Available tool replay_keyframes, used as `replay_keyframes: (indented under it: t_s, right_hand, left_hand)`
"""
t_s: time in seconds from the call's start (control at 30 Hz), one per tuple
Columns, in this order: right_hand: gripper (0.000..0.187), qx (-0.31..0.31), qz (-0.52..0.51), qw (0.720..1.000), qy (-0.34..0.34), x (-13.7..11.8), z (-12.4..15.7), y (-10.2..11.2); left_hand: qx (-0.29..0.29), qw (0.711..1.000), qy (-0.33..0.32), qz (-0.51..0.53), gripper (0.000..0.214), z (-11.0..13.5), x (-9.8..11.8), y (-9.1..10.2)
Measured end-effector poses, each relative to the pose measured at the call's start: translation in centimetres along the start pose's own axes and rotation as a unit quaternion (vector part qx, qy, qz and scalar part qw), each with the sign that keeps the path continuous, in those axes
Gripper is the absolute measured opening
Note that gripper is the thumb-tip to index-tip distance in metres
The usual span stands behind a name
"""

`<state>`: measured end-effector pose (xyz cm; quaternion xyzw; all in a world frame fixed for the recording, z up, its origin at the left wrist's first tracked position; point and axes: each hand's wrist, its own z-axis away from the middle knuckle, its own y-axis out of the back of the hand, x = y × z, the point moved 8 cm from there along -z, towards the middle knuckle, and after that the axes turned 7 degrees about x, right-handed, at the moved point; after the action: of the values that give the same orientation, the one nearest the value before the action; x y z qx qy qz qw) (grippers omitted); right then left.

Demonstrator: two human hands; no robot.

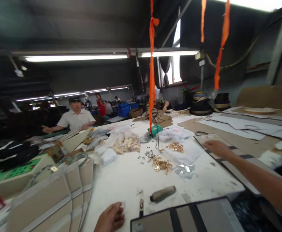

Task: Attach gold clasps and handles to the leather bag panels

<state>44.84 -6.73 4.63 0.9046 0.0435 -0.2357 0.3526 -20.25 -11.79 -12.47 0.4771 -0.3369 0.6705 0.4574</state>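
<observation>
My left hand [110, 218] rests at the near edge of the white table [124, 177], fingers curled, with nothing visible in them. A small metal tool [141, 207] lies just right of it, and a grey cylinder [162, 193] beyond. My right hand [216, 146] reaches out to the right and lies on a flat tan panel with dark stripes [228, 154]; motion blur smears its fingers. Piles of small gold metal fittings [161, 164] lie in the middle of the table, between both hands.
Several tan bag panels [56, 196] stand at the left. A striped panel [179, 216] lies at the near edge. Clear plastic bags of fittings [126, 143], a teal object [155, 129], an orange hanging ribbon [152, 74] and cardboard sheets [228, 129] lie farther back. A person in a white shirt [75, 119] sits at the left.
</observation>
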Motion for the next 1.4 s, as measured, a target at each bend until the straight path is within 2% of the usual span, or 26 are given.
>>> replay_keyframes:
  t_s: [0.07,0.13,0.23,0.33,0.43,0.53,0.67,0.73,0.83,0.93,1.0,1.1,1.23,1.33,1.4]
  right_hand:
    - [0.048,-0.106,-0.052,0.992,0.042,-3.7,7.0,-5.8]
    - [0.047,-0.166,-0.116,0.978,0.039,-7.3,13.7,-9.8]
    - [0.046,-0.195,-0.203,0.955,0.099,-14.0,20.6,-11.7]
    - [0.039,-0.238,-0.229,0.927,0.177,-19.6,24.0,-11.7]
    - [0.032,-0.295,-0.200,0.909,0.215,-21.9,25.2,-12.4]
    - [0.033,-0.322,-0.170,0.904,0.223,-22.0,25.3,-13.2]
    - [0.028,-0.339,-0.149,0.899,0.233,-21.8,25.0,-14.0]
    - [0.025,-0.330,-0.126,0.906,0.233,-21.5,24.5,-14.1]
    - [0.026,-0.287,-0.100,0.928,0.216,-20.8,23.7,-13.5]
    - [0.030,-0.234,-0.126,0.943,0.203,-21.2,23.5,-12.0]
    - [0.034,-0.216,-0.168,0.941,0.197,-22.4,24.2,-10.6]
    - [0.036,-0.260,-0.240,0.915,0.194,-25.3,26.7,-9.2]
    - [0.035,-0.396,-0.268,0.854,0.203,-28.7,31.0,-8.8]
    - [0.042,-0.453,-0.253,0.835,0.183,-29.5,32.1,-8.6]
    - [0.040,-0.471,-0.252,0.826,0.181,-29.9,32.1,-8.3]
  left_hand:
    - [-0.010,1.000,-0.024,-0.014,0.053,0.8,0.1,-0.1]
    - [-0.024,0.999,-0.028,-0.031,0.062,1.1,0.0,-0.3]
    - [-0.024,0.998,-0.034,-0.052,0.070,1.5,0.1,-0.3]
    - [-0.025,0.996,-0.049,-0.070,0.071,2.5,0.2,-0.5]
    - [-0.055,0.992,-0.056,-0.094,0.070,4.2,0.1,-1.1]
    - [-0.109,0.981,-0.069,-0.148,0.063,6.2,0.0,-1.8]
    - [-0.156,0.946,-0.136,-0.248,0.042,8.6,1.0,-2.4]
    - [-0.175,0.930,-0.153,-0.284,0.034,9.4,1.2,-2.6]
    - [-0.210,0.921,-0.161,-0.287,0.035,10.0,1.0,-3.1]
    - [-0.219,0.916,-0.161,-0.294,0.032,9.9,0.4,-3.4]
    - [-0.213,0.916,-0.155,-0.302,0.027,9.6,0.1,-3.5]
    - [-0.214,0.919,-0.146,-0.297,0.020,9.7,0.0,-3.8]
    - [-0.239,0.910,-0.139,-0.308,0.012,10.8,0.3,-4.3]
    - [-0.254,0.898,-0.141,-0.331,0.013,11.8,0.6,-4.3]
    - [-0.261,0.894,-0.140,-0.335,0.014,12.2,0.6,-4.2]
